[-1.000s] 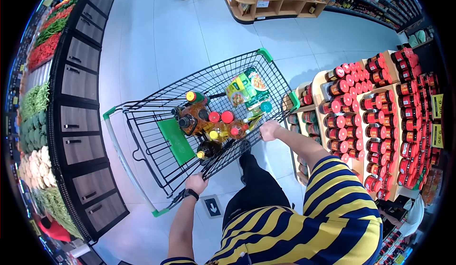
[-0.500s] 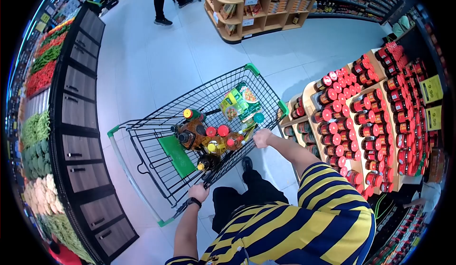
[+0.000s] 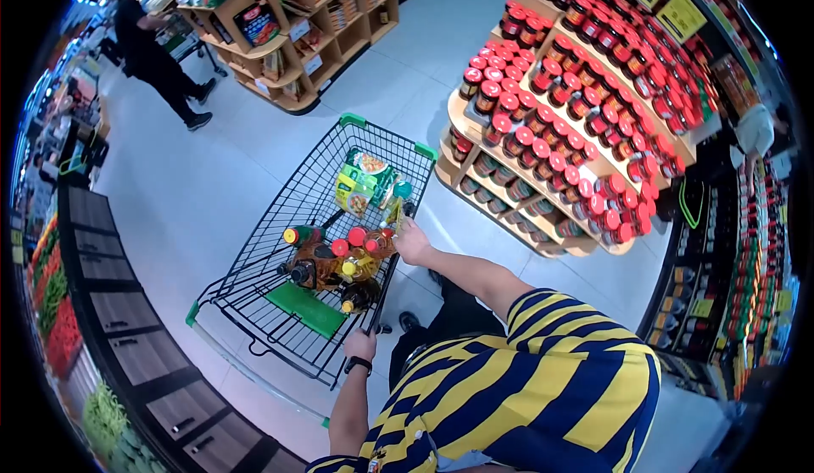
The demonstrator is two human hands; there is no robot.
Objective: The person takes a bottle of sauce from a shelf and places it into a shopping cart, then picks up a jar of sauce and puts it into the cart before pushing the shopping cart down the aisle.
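Gripping cart (image 3: 303,308), right hand (image 3: 412,242) forward

Left arm (image 3: 346,418) reaches forward, a dark wristband (image 3: 358,363) above the left hand (image 3: 360,346), which is curled in a firm grip. Right arm (image 3: 475,276) extends farther forward and inward, nearly straight, bare below a striped sleeve (image 3: 555,329); the right hand (image 3: 412,242) is curled too, knuckles upward.

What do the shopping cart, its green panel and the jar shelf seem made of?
The shopping cart looks like dark-coated metal, given its thin wire grid. Its green panel is probably smooth plastic: flat, evenly coloured. The jar shelf suggests matte wood, perhaps laminate, from its light-brown boards.
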